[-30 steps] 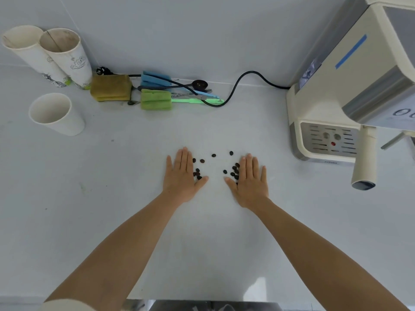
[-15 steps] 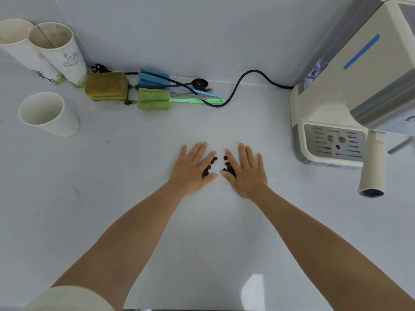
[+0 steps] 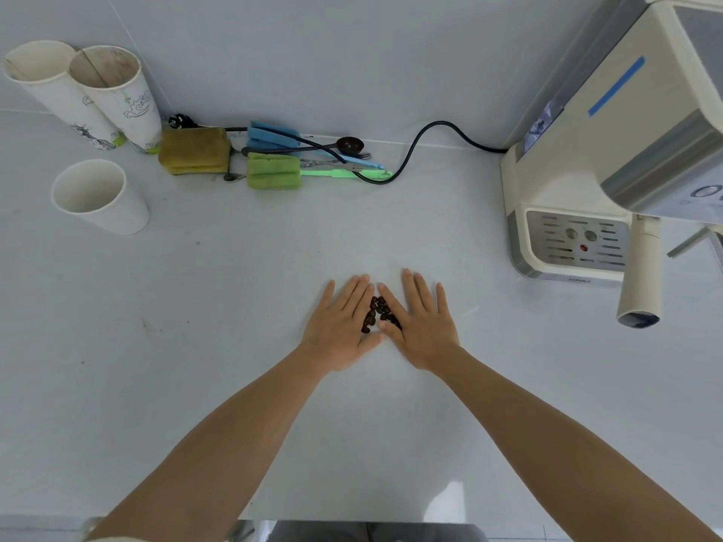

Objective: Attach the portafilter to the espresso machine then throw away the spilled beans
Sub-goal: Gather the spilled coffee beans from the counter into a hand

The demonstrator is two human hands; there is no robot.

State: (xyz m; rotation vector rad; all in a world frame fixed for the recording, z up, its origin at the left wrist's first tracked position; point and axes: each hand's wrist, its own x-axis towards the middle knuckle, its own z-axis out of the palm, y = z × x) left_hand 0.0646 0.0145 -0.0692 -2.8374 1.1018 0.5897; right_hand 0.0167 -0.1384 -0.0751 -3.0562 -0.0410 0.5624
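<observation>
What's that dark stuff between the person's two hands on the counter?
In the head view, a small pile of coffee beans lies between the left hand and right hand, both flat on the counter.

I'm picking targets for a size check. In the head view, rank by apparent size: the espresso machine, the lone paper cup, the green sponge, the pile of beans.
1. Espresso machine
2. Paper cup
3. Green sponge
4. Beans

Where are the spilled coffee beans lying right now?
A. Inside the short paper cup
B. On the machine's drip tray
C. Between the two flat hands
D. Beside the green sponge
C: the beans sit in a small pile on the counter between the left hand and right hand.
</observation>
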